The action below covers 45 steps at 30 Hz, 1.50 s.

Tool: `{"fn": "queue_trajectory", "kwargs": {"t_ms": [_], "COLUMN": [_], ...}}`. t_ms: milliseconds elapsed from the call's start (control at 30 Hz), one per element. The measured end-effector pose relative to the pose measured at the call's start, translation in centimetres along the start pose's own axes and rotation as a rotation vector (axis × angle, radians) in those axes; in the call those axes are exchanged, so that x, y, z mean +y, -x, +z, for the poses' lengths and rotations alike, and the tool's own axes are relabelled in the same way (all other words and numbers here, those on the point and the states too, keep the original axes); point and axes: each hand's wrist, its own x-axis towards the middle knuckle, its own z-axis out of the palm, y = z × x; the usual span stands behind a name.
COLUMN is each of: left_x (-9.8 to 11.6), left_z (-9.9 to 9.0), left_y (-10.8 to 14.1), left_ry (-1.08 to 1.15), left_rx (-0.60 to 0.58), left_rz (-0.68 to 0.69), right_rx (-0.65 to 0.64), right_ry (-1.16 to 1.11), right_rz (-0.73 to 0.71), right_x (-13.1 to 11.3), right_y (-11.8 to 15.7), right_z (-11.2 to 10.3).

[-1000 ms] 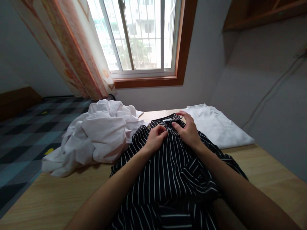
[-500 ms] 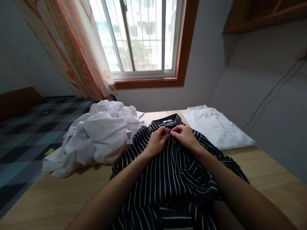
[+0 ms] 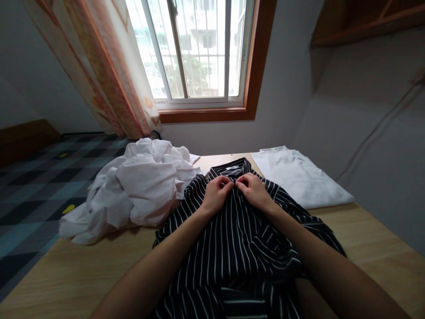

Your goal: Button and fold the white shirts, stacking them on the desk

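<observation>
A black shirt with white stripes [image 3: 229,248] lies front up on the wooden table, its collar pointing toward the window and its lower part hanging toward me. Just below the collar, my left hand [image 3: 217,192] pinches the front edge of the shirt between thumb and fingers. My right hand [image 3: 254,190] pinches the same spot from the other side, the fingertips of both hands almost touching. Whether a button sits between them is too small to make out. Sleeves and folds bunch up on both sides of the shirt.
Left of the shirt is a crumpled heap of white cloth [image 3: 142,186]. A folded white cloth [image 3: 299,177] lies at the right on the wooden table [image 3: 372,239]. Beyond the left edge is a bed with a checked cover [image 3: 29,190]. A curtained window [image 3: 202,53] stands behind.
Both hands keep their pinch near the collar; the fingers have shifted slightly, the right hand's curling a little more. The shirt lies almost as before.
</observation>
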Motion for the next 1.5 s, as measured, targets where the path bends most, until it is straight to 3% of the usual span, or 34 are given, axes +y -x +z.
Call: {"fn": "queue_trajectory", "kwargs": {"t_ms": [133, 333, 467, 600, 700, 800, 900, 1067, 1500], "left_x": [0.4, 0.3, 0.1, -0.5, -1.0, -0.4, 1.7, 5.0, 2.9], "left_z": [0.3, 0.4, 0.3, -0.3, -1.2, -1.9, -1.9, -1.0, -1.2], "left_y": [0.4, 0.8, 0.7, -0.1, -1.0, -1.4, -0.7, 1.2, 0.0], "left_ry": [-0.056, -0.027, -0.059, -0.063, -0.082, -0.123, -0.243, -0.395, 0.008], "left_rx": [0.051, 0.058, 0.088, 0.176, 0.270, 0.272, 0.215, -0.115, -0.169], "left_rz": [0.087, 0.122, 0.118, 0.064, -0.003, -0.013, 0.116, 0.201, -0.040], "right_rx": [0.021, 0.005, -0.027, 0.078, 0.178, 0.201, 0.202, 0.206, 0.169], "right_ry": [0.048, -0.252, -0.284, -0.288, -0.468, -0.644, -0.696, -0.705, -0.685], "right_rz": [-0.020, -0.006, -0.030, 0.050, 0.143, 0.177, 0.141, 0.077, -0.066], "right_x": [-0.3, 0.9, 1.1, 1.4, 1.3, 0.8, 0.0, -0.9, -1.2], "right_y": [0.3, -0.1, -0.2, -0.6, -1.1, -1.5, -1.5, -1.2, -0.8], "right_z": [0.3, 1.1, 1.1, 0.6, -0.2, -0.9, -1.3, -1.8, -2.1]}}
